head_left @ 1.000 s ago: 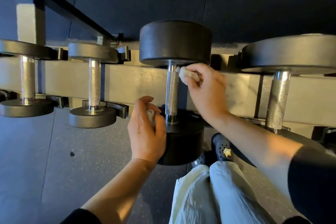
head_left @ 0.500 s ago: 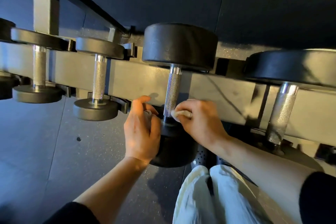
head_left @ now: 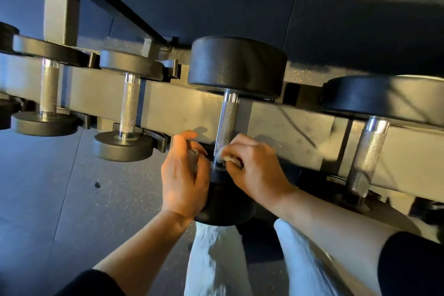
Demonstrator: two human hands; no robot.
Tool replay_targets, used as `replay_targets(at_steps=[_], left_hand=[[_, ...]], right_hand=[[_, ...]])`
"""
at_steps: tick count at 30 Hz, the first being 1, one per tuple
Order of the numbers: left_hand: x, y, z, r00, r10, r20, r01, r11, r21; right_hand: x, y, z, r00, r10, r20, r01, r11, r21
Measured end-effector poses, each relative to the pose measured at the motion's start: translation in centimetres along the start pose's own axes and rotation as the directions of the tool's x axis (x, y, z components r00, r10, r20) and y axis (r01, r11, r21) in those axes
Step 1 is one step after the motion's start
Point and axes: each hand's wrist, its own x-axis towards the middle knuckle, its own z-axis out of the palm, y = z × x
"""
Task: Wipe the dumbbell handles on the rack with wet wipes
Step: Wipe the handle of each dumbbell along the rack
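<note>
A: What takes up most of the view?
B: The rack [head_left: 168, 113], a pale beam running across, with dark speckled floor [head_left: 60, 211] beneath. Four dumbbells sit on it, handles pointing toward and away from the viewer.
A: Which dumbbell is being worked on?
B: The middle dumbbell [head_left: 236, 67] with thick black heads. Its knurled handle [head_left: 225, 125] crosses the beam. To the right is a larger dumbbell [head_left: 384, 98], to the left a smaller dumbbell [head_left: 127, 103] and another at the frame edge.
A: And the hands?
B: The right hand [head_left: 254, 168] is at the near end of that handle, its fingers curled and pinching a crumpled wet wipe [head_left: 225, 158] against the metal where it meets the near head.
A: The left?
B: The left hand [head_left: 185, 178] rests just beside the near head, fingers curled round something pale and small; I cannot tell what it is.
A: Anything lower down?
B: Light trousers [head_left: 216, 259] and dark sleeve cuffs at the bottom.
</note>
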Motion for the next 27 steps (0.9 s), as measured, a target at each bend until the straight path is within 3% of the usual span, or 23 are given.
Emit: replay_targets(at_steps=[2,5,8,10,12,15,19,23,27], left_hand=[[0.0,-0.3,0.0,1.000,0.015,0.002,-0.015,1.000,-0.003],[0.0,-0.7,0.1,0.998,0.061,0.002,-0.061,0.998,-0.026],[0.1,-1.0,0.1,0.996,0.088,-0.002,-0.088,0.994,-0.062],[0.1,-1.1,0.2,0.995,0.095,0.000,-0.095,0.992,-0.087],[0.0,-1.2,0.2,0.995,0.096,0.004,-0.095,0.988,-0.124],[0.3,-1.4,0.0,0.997,0.075,-0.003,-0.073,0.971,-0.227],[1.4,-2.2,-0.9,1.000,-0.028,0.008,0.029,0.905,-0.424],[3.2,-4.3,-1.5,0.998,-0.021,0.061,0.047,0.890,-0.453],[3.5,-5.5,-0.7,0.998,-0.003,0.057,0.029,0.886,-0.463]], right_hand=[[0.1,-0.1,-0.2,0.996,0.022,0.082,-0.024,0.999,0.027],[0.9,-0.7,-0.8,0.985,0.056,0.166,-0.040,0.994,-0.100],[2.0,-1.6,-1.4,0.998,-0.029,-0.053,0.023,0.993,-0.116],[3.2,-1.8,-1.5,0.967,-0.117,-0.227,0.074,0.979,-0.190],[4.2,-1.9,-1.3,0.938,-0.212,-0.274,0.114,0.936,-0.334],[4.2,-1.6,0.4,0.944,-0.259,-0.206,0.124,0.854,-0.506],[2.4,-1.5,1.4,0.988,-0.152,-0.032,0.129,0.916,-0.381],[1.6,-3.1,0.3,0.981,-0.059,0.186,0.141,0.876,-0.461],[1.5,-4.4,0.3,0.982,0.022,0.185,0.063,0.896,-0.440]])
